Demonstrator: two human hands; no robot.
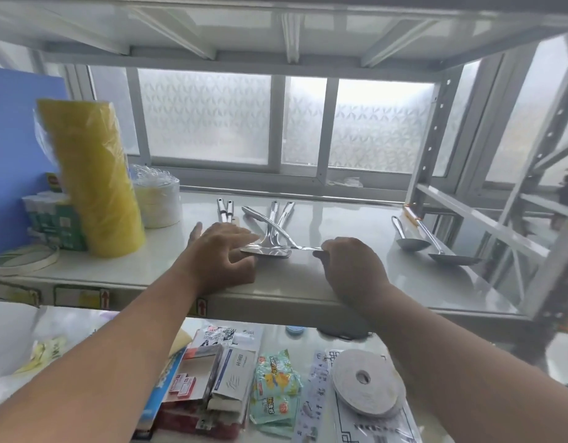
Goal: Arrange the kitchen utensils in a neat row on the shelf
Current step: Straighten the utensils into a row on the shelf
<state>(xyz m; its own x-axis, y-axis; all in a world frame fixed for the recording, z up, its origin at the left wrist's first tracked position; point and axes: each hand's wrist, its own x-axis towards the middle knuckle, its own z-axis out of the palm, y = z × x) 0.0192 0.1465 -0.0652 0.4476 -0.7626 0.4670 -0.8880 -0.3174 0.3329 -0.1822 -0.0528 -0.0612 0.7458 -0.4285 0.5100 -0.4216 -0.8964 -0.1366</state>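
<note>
The person is reaching both hands onto the shelf [308, 282]. The left hand [223, 254] is lying flat with fingers spread, touching the pile of spatulas [269, 231]. The right hand [349, 263] is pinching the end of a thin utensil [303, 247] that is lying sideways across the pile. The spatulas are pointing front to back, so this one probably needs turning. Two ladles [429, 241] are sitting well apart, off to the right.
</note>
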